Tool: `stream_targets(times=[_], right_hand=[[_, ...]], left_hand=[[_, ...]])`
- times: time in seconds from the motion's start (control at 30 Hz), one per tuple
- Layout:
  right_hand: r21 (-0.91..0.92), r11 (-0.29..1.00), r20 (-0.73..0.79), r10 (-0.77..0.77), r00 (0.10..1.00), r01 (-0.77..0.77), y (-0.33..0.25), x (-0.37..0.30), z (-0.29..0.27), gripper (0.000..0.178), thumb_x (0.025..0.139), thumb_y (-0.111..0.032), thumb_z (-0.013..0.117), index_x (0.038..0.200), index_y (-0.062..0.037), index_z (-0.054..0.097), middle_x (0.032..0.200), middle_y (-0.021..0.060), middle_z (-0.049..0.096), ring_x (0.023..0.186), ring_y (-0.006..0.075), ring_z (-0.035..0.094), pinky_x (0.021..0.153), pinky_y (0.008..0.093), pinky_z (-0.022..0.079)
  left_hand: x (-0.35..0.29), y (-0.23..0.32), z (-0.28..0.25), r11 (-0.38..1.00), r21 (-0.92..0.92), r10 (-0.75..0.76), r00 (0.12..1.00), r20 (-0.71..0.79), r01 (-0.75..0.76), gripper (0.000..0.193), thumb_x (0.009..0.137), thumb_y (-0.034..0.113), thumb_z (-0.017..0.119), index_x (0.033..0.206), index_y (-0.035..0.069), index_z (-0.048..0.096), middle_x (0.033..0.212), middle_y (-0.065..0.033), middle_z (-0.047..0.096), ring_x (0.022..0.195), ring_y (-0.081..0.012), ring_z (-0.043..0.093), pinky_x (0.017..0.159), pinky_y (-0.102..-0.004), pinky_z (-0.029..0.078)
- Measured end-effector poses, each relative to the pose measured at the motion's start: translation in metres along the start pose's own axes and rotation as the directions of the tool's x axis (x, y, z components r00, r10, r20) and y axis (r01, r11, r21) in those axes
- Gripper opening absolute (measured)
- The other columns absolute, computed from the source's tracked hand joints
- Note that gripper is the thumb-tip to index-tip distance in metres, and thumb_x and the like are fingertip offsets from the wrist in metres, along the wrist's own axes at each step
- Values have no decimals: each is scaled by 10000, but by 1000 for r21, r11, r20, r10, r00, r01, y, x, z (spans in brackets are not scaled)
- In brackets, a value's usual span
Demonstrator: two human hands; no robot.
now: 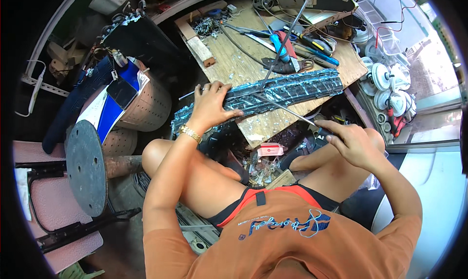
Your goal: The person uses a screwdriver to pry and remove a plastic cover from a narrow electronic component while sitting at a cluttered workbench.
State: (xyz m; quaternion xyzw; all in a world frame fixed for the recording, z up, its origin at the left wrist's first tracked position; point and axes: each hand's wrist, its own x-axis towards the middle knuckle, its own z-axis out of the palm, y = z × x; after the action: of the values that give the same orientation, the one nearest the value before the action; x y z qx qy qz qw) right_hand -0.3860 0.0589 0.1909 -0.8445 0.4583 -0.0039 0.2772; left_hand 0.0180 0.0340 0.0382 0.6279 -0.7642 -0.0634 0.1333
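Black ridged bar (302, 89), one: left fingers (222, 89) spread across it; right fingers (337, 127) curled round one screwdriver (292, 113).

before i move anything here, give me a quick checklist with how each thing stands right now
1. Left hand on the dark ridged block: ok, spread over its left part.
2. Right hand on the long-shafted tool: ok, fingers closed around its handle end.
3. Block fully on the wooden board: not ok, its left end juts past the board's edge.
4. Left hand out of the tool's line: not ok, the shaft points roughly toward it, so a slip might reach it.
5. Area behind the block clear: not ok, hand tools lie there.
6. Tool tip firmly seated: cannot tell, contact is too small to judge.
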Motion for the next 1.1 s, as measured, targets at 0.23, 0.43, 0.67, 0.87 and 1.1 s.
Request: stream_targets(times=[0.23,0.43,0.67,0.87,1.1], right_hand=[[-231,967,147,148,978,-111,-55,29,-33,385,1035,-208,627,1418,-183,657,1012,221,767,950,434,726,855,555,563],[-276,961,179,53,982,-2,-70,54,-48,350,1031,-239,632,1376,-232,688,944,228,767,907,425,742,820,555,577],[-240,967,-79,63,995,-81,6,0,82,508,997,-227,698,1492,-313,621,910,131,734,744,368,723,648,488,583],[-211,977,-297,-42,954,-23,52,0,156,618,971,-176,721,1547,-356,590,890,69,596,680,313,658,609,447,561],[-310,945,-409,-38,912,-99,73,45,200,626,956,-213,738,1543,-350,569,899,60,578,812,275,663,655,428,563]], left_hand=[[12,-4,8,993,-50,111,994,-8,-111,998,698,723,849,1432,84,625,1400,-141,600,1357,-395,520,1177,-605,336],[14,-10,20,983,-121,137,991,-11,-137,1017,675,644,889,1455,66,587,1331,-155,596,1276,-371,533,1026,-540,407],[15,-5,19,981,-162,114,993,38,-106,1018,645,558,917,1450,42,566,1304,-157,599,1249,-375,547,1009,-516,396],[15,-9,16,980,-153,134,991,24,-129,1019,650,599,906,1438,47,571,1343,-156,604,1257,-369,550,1019,-512,389],[16,-7,15,988,-107,115,991,74,-107,1043,673,636,893,1473,51,568,1381,-154,590,1287,-374,544,1054,-497,394]])
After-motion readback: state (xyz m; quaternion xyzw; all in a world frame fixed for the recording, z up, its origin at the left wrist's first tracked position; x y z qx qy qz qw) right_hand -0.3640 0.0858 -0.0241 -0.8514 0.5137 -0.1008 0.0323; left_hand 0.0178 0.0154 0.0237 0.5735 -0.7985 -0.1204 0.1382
